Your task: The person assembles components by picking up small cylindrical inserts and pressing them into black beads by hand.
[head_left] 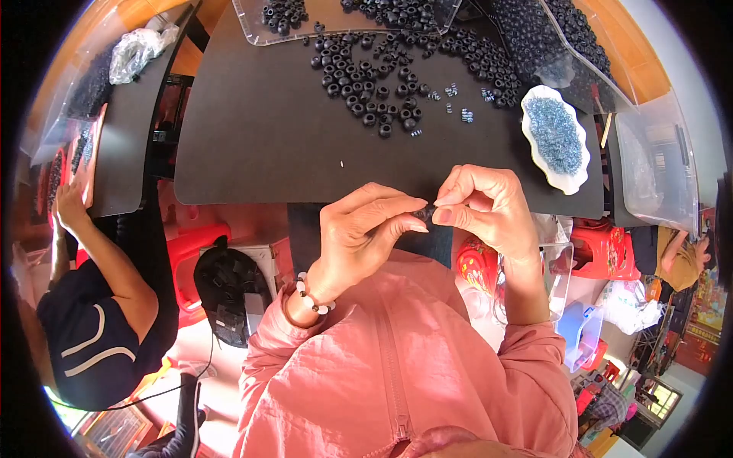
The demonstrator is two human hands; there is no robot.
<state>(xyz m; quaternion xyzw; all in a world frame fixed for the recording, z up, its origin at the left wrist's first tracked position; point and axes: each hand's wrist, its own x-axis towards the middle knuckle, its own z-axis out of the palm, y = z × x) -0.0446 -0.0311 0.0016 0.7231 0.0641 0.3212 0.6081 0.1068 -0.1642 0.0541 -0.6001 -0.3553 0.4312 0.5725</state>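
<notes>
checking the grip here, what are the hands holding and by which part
Both hands pinch one small dark bead between them: left hand and right hand fingertips meet on it. Which part of it each grips is too small to tell.

Garment: a salmon-pink zipped jacket [397, 366] is worn | Sleeves: pushed up both forearms | Left wrist: a bracelet [311, 296] of pale and dark beads is worn

The left hand [365, 233] and right hand [482, 208] meet fingertip to fingertip at the near edge of the black table [259, 130], pinching a small dark bead [429, 211] between them. Loose black ring beads [374, 91] lie scattered toward the far edge. A white scalloped dish [574, 177] of blue beads [553, 133] sits near the right edge.
</notes>
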